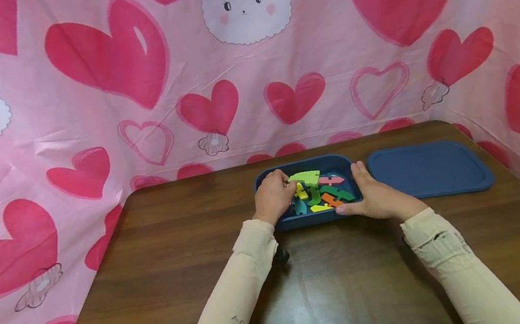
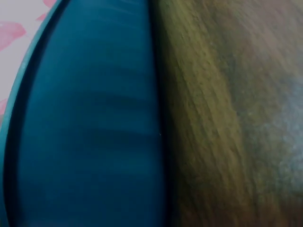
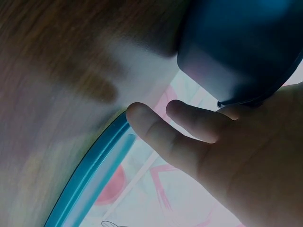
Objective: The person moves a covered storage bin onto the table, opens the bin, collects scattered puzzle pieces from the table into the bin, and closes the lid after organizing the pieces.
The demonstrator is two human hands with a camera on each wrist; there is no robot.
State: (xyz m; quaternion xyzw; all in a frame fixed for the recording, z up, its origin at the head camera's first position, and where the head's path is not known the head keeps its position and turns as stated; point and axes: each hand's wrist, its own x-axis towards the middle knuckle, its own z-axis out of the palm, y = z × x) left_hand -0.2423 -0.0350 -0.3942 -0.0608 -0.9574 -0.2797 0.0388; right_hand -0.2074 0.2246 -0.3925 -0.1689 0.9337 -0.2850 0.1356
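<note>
In the head view a blue box (image 1: 318, 217) holds several flat, notched pieces in different colours. At its left side my left hand (image 1: 272, 197) reaches over the rim and pinches a light green piece (image 1: 306, 178) between thumb and fingers. My right hand (image 1: 375, 197) grips the box's front right corner, thumb along the front rim and fingers at the right side. Below the light green piece lie a yellow piece (image 1: 300, 192), a dark green piece (image 1: 337, 193), an orange piece (image 1: 332, 200) and a pink piece (image 1: 331, 180). The left wrist view shows only the box wall (image 2: 90, 118), blurred.
A blue lid (image 1: 429, 169) lies flat on the wooden table (image 1: 177, 256), just right of the box. Below my left wrist a small black object (image 1: 281, 256) shows. Pink heart-patterned cloth (image 1: 243, 61) hangs behind the table and at both sides.
</note>
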